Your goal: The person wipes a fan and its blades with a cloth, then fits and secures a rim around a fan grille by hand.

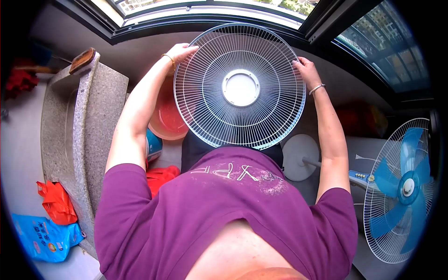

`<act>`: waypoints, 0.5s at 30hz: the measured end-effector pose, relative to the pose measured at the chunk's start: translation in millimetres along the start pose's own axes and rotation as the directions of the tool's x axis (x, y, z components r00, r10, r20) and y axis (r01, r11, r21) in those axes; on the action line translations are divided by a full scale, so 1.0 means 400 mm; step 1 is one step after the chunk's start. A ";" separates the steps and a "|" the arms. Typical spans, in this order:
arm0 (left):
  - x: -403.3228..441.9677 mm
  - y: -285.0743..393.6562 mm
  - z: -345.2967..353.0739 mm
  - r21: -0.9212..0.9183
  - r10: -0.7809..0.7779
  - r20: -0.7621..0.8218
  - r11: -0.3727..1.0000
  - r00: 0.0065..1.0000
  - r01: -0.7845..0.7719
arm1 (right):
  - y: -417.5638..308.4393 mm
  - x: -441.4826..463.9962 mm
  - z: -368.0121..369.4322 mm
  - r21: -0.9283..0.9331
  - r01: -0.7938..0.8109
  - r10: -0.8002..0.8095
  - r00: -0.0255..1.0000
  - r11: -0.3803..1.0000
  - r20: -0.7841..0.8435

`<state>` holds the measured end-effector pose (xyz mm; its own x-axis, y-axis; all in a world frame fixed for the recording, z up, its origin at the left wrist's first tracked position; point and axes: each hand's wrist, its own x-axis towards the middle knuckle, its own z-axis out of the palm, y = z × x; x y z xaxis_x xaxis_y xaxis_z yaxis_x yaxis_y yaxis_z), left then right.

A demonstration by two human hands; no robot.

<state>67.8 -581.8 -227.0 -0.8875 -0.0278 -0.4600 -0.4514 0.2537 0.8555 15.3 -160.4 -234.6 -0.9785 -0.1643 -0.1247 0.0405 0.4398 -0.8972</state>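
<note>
A round wire fan grille (241, 87) with a white centre disc is held up in front of my body, its face toward me. On its upper left rim, my left hand (183, 52) is closed, thumb on the near side. My right hand (305, 70) grips the upper right rim, with fingers partly hidden behind the wires. To the lower right stands the fan (408, 188) with blue blades exposed in front and a wire guard behind them. Its pole runs to a round white base (301, 157) on the floor.
A stone sink (100, 102) stands on the left, with a wooden brush (82, 60) on its rim. Red (58, 203) and blue plastic bags (46, 238) lie at lower left. A pink basin (169, 116) is behind my left arm. Window frames (210, 17) run along the top.
</note>
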 end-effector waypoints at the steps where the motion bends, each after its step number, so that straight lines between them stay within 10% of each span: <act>1: 0.009 0.018 0.001 -0.017 0.012 0.000 1.000 1.000 -0.012 | -0.007 0.001 0.002 -0.027 -0.049 0.050 0.998 0.998 0.034; 11: 0.133 0.161 0.098 0.382 0.351 -0.068 0.874 0.934 -0.300 | -0.003 0.063 0.021 0.095 0.023 -0.017 0.997 0.995 -0.070; 15: 0.174 0.156 0.115 0.426 0.427 -0.069 0.830 0.902 -0.360 | -0.026 0.094 0.030 -0.133 0.036 -0.041 0.999 0.990 -0.034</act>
<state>-17.9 -523.4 -216.5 -0.9993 0.0164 -0.0336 -0.0156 0.6327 0.7742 -19.3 -181.7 -235.0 -0.9856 -0.1524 -0.0737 -0.0220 0.5469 -0.8369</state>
